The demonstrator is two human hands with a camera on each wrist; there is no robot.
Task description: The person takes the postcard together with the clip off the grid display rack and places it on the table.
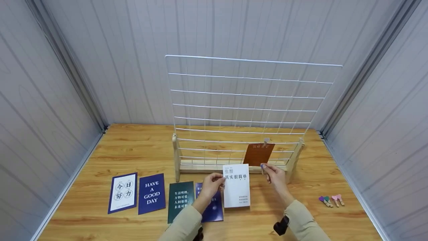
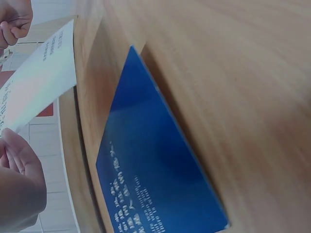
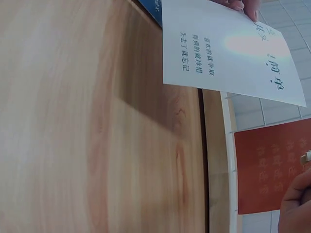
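Observation:
My left hand (image 1: 211,187) pinches the left edge of a white card (image 1: 236,192) with dark Chinese lettering, holding it raised before the wire grid rack (image 1: 254,60). To the card's right, my right hand (image 1: 277,177) pinches a small clothespin (image 1: 262,166) with a blue top; its wooden end shows in the right wrist view. Behind the hands, a reddish-brown card (image 1: 256,154) hangs from a lower wire by a clothespin (image 1: 266,142) with a pale top. A dark blue card (image 2: 146,155) lies on the table below my left hand, partly covered by it in the head view.
A green card (image 1: 179,197), a navy "HAVE A GOOD DAY" card (image 1: 151,194) and a blue-bordered white card (image 1: 123,192) lie to the left. Several heart-topped clothespins (image 1: 331,201) lie at the right. The rack's wooden base (image 1: 200,168) stands on the table; panel walls enclose it.

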